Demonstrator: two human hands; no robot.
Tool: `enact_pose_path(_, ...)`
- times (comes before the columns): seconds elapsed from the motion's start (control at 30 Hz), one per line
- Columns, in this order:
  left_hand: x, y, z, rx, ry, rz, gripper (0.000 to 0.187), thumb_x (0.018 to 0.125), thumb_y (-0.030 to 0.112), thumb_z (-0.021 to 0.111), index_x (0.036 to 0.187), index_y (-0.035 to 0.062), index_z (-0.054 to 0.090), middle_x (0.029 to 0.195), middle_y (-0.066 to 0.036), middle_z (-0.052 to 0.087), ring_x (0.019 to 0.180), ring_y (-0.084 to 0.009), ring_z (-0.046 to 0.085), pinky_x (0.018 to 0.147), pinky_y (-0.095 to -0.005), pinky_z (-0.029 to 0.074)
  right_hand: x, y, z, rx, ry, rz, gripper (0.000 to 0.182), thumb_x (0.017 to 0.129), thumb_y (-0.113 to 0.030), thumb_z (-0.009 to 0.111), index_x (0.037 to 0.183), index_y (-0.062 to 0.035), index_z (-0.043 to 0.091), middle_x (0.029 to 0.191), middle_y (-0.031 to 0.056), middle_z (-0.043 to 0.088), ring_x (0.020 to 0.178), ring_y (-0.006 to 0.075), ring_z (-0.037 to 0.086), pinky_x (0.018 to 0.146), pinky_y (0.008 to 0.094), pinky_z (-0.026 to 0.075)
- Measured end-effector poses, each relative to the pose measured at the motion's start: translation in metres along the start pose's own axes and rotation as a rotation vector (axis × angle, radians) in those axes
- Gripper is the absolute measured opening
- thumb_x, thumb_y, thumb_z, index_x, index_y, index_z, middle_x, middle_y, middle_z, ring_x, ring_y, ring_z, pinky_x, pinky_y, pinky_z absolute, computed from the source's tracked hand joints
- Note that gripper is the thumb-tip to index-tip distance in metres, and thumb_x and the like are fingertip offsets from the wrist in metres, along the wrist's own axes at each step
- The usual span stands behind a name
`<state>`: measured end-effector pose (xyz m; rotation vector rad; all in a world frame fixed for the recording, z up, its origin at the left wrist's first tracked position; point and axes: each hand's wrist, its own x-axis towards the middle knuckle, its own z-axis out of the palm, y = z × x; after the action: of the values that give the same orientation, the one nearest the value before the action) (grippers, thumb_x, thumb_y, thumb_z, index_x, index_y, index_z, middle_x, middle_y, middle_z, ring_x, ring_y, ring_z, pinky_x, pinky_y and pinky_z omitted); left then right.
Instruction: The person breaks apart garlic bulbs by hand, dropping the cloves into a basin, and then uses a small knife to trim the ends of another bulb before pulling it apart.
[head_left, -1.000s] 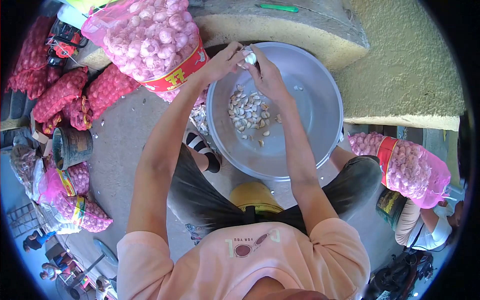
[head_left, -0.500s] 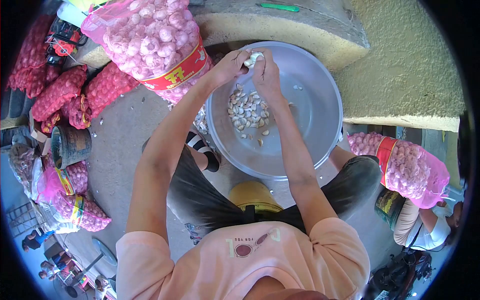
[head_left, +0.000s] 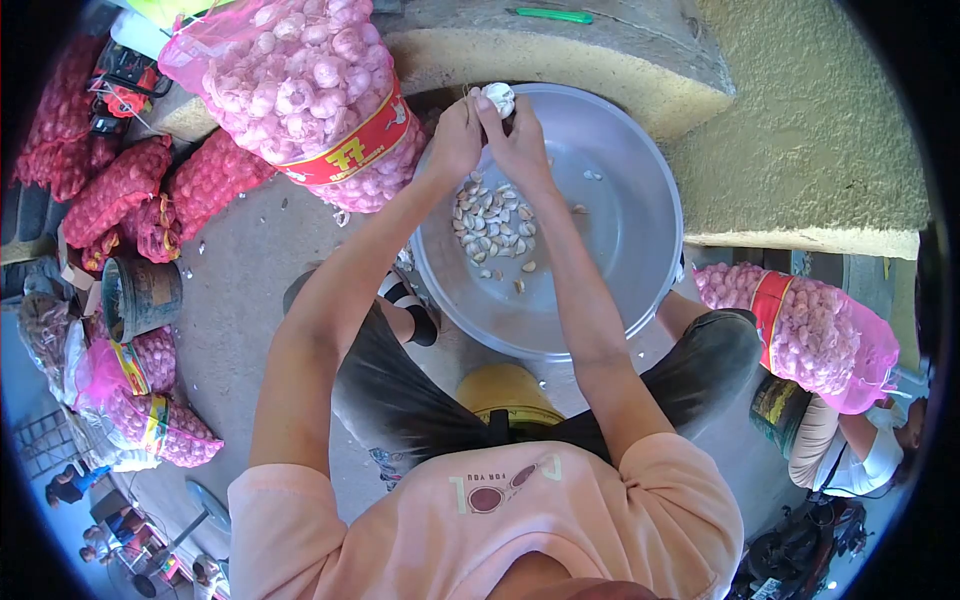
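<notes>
We had the bulb up at the far rim of the basin, toward its left side, and that spot looked to us like the main risk: a slip there might well have dropped it outside, by the sack or against the ledge, rather than in with the cloves. A loose pinch, or papery skin sliding under our fingers, would have been the likely cause. Too hard a press, we judged, could also have burst the bulb apart and scattered pieces over the rim.

As for the grip, our right hand was closed to about the bulb's own width, thumb seemingly on the near side and fingers curled along the other, leaving the pale top showing. Our left hand was curled in just beside it, fingertips close to the bulb's left edge; the fingers overlapped there, so we could not tell whether they pinched it or only rested near. The sack stood beyond that hand, on its left, and the cloves lay loose on the basin's floor below
</notes>
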<state>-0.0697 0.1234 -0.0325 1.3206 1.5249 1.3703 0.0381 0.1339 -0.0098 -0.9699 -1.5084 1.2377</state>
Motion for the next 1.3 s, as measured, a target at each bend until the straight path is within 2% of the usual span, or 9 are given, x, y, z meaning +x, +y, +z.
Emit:
enact_pose_path(0.1,-0.010,0.026,-0.001,0.286,0.085,0.055,0.054,0.102,0.034,0.026,0.086,-0.0063,0.058,0.073,-0.020,0.061,0.064,-0.0281,0.058,0.063,-0.0406,0.046,0.003,0.014,0.003,-0.033,-0.003,-0.096,0.030,0.096,-0.021,0.048,0.115,0.0018,0.048,0.089,0.0103,0.060,0.076,0.0134,0.056,0.065,0.0285,0.047)
enact_pose_path(0.13,-0.010,0.022,0.000,0.174,0.075,-0.003,0.054,0.102,0.035,0.026,0.087,-0.0058,0.058,0.072,-0.018,0.060,0.063,-0.0260,0.057,0.062,-0.0399,0.046,0.005,0.016,0.004,0.036,-0.030,-0.156,0.032,0.098,-0.021,0.046,0.120,0.0013,0.045,0.090,0.0060,0.058,0.076,0.0084,0.053,0.061,0.0251,0.046)
enact_pose_path(0.37,-0.013,0.035,-0.006,-0.291,-0.028,-0.304,0.047,0.101,0.040,0.031,0.088,0.0024,0.057,0.065,-0.001,0.049,0.057,-0.0115,0.045,0.055,-0.0292,0.042,0.020,0.005,-0.021,-0.054,-0.330,-0.173,0.036,0.098,-0.020,0.043,0.127,0.0005,0.036,0.089,0.0080,0.059,0.075,0.0111,0.057,0.064,0.0262,0.049)
enact_pose_path(0.53,-0.013,0.046,-0.004,-0.358,-0.139,-0.249,0.044,0.100,0.043,0.033,0.089,0.0052,0.051,0.065,0.000,0.045,0.055,-0.0081,0.041,0.051,-0.0245,0.039,0.022,-0.013,-0.042,-0.545,-0.360,-0.308,0.040,0.095,-0.021,0.046,0.128,-0.0018,0.035,0.082,0.0168,0.063,0.072,0.0319,0.065,0.064,0.0381,0.050)
enact_pose_path(0.67,-0.006,0.048,-0.011,-0.218,-0.181,-0.219,0.042,0.099,0.045,0.035,0.096,0.0049,0.046,0.067,0.000,0.045,0.057,-0.0078,0.044,0.051,-0.0250,0.042,0.016,-0.022,-0.048,-0.582,-0.375,-0.318,0.037,0.090,-0.022,0.052,0.120,-0.0029,0.041,0.082,0.0216,0.064,0.076,0.0387,0.064,0.064,0.0457,0.048)
enact_pose_path(0.87,-0.010,0.037,-0.004,-0.383,-0.336,-0.256,0.035,0.100,0.038,0.035,0.101,0.0041,0.042,0.077,-0.004,0.048,0.060,-0.0096,0.046,0.055,-0.0269,0.046,0.002,-0.006,-0.040,-0.642,-0.170,-0.414,0.029,0.095,-0.020,0.044,0.119,-0.0057,0.050,0.078,0.0199,0.064,0.076,0.0366,0.065,0.065,0.0448,0.049)
enact_pose_path(0.93,-0.016,0.040,-0.001,-0.469,-0.343,-0.271,0.033,0.100,0.036,0.035,0.102,0.0043,0.042,0.080,-0.005,0.048,0.062,-0.0103,0.046,0.057,-0.0281,0.047,-0.006,-0.003,-0.036,-0.465,-0.009,-0.234,0.029,0.097,-0.023,0.041,0.116,-0.0063,0.055,0.079,0.0187,0.065,0.076,0.0354,0.065,0.068,0.0437,0.050)
enact_pose_path(1.03,-0.014,0.047,0.001,-0.498,-0.326,-0.266,0.030,0.100,0.034,0.035,0.105,0.0050,0.041,0.085,-0.007,0.049,0.065,-0.0112,0.048,0.063,-0.0305,0.048,0.005,0.007,-0.036,-0.396,0.139,-0.263,0.031,0.099,-0.027,0.039,0.113,-0.0058,0.056,0.082,0.0192,0.065,0.077,0.0344,0.066,0.069,0.0409,0.051)
enact_pose_path(1.3,-0.012,0.056,-0.003,-0.531,-0.304,-0.380,0.030,0.097,0.039,0.047,0.098,0.0084,0.047,0.086,-0.003,0.051,0.067,-0.0102,0.049,0.060,-0.0277,0.044,0.012,0.006,-0.049,-0.177,-0.038,-0.383,0.020,0.098,-0.019,0.047,0.100,-0.0015,0.057,0.076,0.0120,0.064,0.069,0.0178,0.062,0.064,0.0290,0.049)
